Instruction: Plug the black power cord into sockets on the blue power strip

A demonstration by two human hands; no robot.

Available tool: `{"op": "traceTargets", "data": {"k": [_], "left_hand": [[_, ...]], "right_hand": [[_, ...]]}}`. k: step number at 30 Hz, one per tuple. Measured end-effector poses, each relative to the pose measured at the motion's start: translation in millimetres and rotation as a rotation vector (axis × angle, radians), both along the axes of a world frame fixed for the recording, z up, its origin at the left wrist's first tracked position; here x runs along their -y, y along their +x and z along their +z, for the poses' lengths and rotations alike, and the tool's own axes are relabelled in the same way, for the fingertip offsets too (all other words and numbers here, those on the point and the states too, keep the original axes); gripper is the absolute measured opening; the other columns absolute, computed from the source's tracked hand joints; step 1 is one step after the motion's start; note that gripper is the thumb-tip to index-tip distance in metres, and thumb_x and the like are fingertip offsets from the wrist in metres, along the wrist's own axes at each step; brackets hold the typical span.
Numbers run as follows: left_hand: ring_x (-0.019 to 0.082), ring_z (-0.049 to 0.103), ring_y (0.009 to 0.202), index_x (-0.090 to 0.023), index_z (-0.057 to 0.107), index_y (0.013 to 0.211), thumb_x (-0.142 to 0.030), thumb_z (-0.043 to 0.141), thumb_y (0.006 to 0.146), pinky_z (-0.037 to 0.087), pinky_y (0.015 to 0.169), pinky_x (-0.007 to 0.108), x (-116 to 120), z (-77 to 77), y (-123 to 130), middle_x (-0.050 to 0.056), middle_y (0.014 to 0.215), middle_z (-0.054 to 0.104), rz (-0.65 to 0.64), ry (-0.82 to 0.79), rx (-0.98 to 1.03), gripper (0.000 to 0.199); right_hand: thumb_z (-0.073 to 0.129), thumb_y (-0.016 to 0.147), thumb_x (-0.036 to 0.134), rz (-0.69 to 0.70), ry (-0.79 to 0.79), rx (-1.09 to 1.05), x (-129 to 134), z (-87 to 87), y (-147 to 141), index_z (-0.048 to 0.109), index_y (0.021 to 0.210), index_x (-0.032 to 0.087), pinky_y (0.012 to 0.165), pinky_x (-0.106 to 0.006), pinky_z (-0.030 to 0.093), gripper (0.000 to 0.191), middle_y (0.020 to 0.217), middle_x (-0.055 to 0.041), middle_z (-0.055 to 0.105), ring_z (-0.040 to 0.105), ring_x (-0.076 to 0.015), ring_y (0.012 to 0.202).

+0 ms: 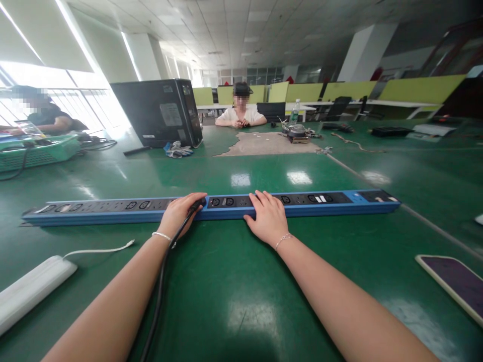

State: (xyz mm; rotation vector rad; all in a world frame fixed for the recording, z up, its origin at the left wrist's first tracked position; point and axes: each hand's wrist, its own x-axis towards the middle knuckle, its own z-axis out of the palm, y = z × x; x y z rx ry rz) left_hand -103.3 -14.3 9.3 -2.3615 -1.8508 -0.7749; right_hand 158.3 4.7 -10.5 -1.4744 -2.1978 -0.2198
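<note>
A long blue power strip (241, 213) with black socket panels lies across the green table in front of me. Near its middle, my left hand (179, 213) is closed around a black power plug (198, 202), which sits at the strip's top face; whether it is seated in a socket I cannot tell. The plug's black cord (162, 281) runs back along my left wrist to the bottom of the view. To the right of it, my right hand (268, 217) lies flat over the strip with its fingers spread across the sockets.
A white device with a cable (37, 286) lies at the left, and a phone (456, 284) at the right edge. Farther back stand a black computer case (158, 113), gloves (177, 150), a green basket (41, 153) and a bottle (295, 111). Two people sit beyond.
</note>
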Motion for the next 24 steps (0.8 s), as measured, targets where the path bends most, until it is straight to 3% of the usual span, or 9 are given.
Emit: {"op": "traceTargets", "data": {"k": [5,11,19,21,24], "left_hand": [[0.019,0.058,0.108,-0.030,0.051,0.125,-0.037,0.040,0.087,0.043,0.094,0.032,1.2,1.7,3.2,0.002,0.119,0.063,0.080,-0.033,-0.016,0.039],[0.018,0.059,0.105,-0.031,0.055,0.121,-0.040,0.041,0.087,0.043,0.092,0.032,2.1,3.2,2.2,0.001,0.116,0.065,0.059,-0.033,-0.019,0.038],[0.018,0.061,0.100,-0.033,0.058,0.115,-0.036,0.044,0.085,0.044,0.091,0.031,6.5,5.0,8.0,-0.002,0.107,0.068,0.124,-0.028,0.024,0.033],[0.017,0.061,0.099,-0.034,0.059,0.113,-0.035,0.046,0.084,0.043,0.092,0.032,5.5,4.5,7.6,-0.003,0.107,0.068,0.139,-0.021,0.095,0.032],[0.016,0.063,0.095,-0.029,0.054,0.119,-0.035,0.041,0.085,0.047,0.087,0.031,1.5,3.1,1.8,0.000,0.107,0.067,0.214,0.105,0.373,0.036]], "right_hand": [[0.053,0.079,0.041,0.000,-0.016,0.004,-0.1,0.4,-0.4,0.046,0.131,0.018,0.103,-0.042,0.024,0.057,0.138,-0.0094,0.045,0.033,-0.0265,0.128],[0.054,0.079,0.041,-0.004,-0.012,0.004,0.2,0.3,-0.3,0.046,0.131,0.018,0.104,-0.042,0.024,0.057,0.138,-0.0090,0.045,0.033,-0.0259,0.129],[0.054,0.079,0.042,0.000,-0.011,0.007,0.1,-0.2,-0.4,0.046,0.131,0.017,0.104,-0.042,0.024,0.058,0.138,-0.0089,0.045,0.033,-0.0260,0.128],[0.054,0.079,0.042,-0.001,-0.009,0.006,-0.1,-0.2,-0.4,0.046,0.131,0.017,0.104,-0.042,0.023,0.058,0.138,-0.0091,0.045,0.033,-0.0261,0.128],[0.054,0.079,0.042,-0.002,-0.005,0.006,0.0,0.1,-0.4,0.047,0.131,0.017,0.104,-0.042,0.024,0.058,0.138,-0.0091,0.045,0.034,-0.0263,0.128]]}}
